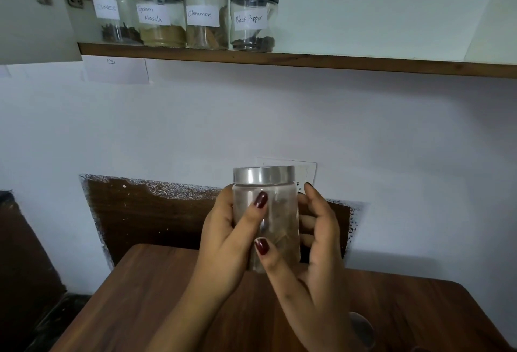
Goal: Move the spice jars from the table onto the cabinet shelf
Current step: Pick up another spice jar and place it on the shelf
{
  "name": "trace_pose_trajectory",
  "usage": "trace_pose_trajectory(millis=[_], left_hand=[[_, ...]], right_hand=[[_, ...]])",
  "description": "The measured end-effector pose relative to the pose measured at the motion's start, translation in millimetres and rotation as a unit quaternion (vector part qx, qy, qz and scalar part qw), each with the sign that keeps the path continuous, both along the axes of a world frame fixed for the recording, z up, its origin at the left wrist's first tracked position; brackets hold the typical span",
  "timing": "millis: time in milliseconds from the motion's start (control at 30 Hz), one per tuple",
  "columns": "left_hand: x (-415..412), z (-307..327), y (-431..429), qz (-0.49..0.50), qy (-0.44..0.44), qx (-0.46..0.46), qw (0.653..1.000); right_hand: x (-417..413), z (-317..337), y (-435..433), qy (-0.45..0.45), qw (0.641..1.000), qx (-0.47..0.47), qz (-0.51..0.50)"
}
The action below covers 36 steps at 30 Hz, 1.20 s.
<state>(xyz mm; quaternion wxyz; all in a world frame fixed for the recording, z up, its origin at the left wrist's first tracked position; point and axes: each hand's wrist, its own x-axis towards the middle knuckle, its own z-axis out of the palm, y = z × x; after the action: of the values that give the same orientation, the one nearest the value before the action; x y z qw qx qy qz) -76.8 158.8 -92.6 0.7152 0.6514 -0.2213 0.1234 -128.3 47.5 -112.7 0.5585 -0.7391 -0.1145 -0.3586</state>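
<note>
The left hand [223,239] and right hand [319,242] both grip the upright jar [279,211] above the table [140,295], with the shelf [335,64] well above, free right of the black pepper jar [253,13].

I see four jars in a row at the left end of the cabinet shelf [335,63]: Cloves jar [113,4], Garam Masala jar [159,10], Cinnamon jar [205,7], then Black Pepper jar [253,13] rightmost. Below the shelf and above the bench [140,295], a fifth jar [277,206] stands upright between the left hand [223,242] and right hand [321,234], before a wall plate [310,169].
</note>
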Motion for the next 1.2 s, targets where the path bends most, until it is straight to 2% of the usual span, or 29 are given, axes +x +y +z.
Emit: trace_pose_trajectory(millis=[67, 333, 500, 600, 733, 833, 1000, 1200], left_hand=[[-1, -1, -1, 0.012, -0.015, 0.008, 1.000], [-2, -2, -2, -0.004, -0.006, 0.037, 0.999], [3, 2, 1, -0.052, 0.048, 0.005, 0.997], [8, 4, 2, -0.079, 0.075, -0.014, 0.994], [8, 2, -1, -0.123, 0.163, -0.070, 0.976], [5, 0, -2, -0.189, 0.233, -0.108, 0.948], [5, -7, -2, -0.250, 0.258, -0.145, 0.922], [5, -9, -1, -0.199, 0.232, -0.158, 0.939]], right_hand=[[1, -2, 0, -0.001, 1.000, -0.019, 0.008], [4, -1, -1, 0.020, 0.995, 0.046, 0.083], [5, 0, -4, 0.015, 0.982, 0.140, 0.128], [12, 5, -9, 0.065, 0.953, 0.245, 0.164], [17, 6, -8, 0.101, 0.888, 0.387, 0.228], [19, 0, -6, 0.123, 0.863, 0.423, 0.247], [22, -9, -6, 0.137, 0.895, 0.384, 0.182], [25, -5, -8, 0.068, 0.953, 0.267, 0.126]])
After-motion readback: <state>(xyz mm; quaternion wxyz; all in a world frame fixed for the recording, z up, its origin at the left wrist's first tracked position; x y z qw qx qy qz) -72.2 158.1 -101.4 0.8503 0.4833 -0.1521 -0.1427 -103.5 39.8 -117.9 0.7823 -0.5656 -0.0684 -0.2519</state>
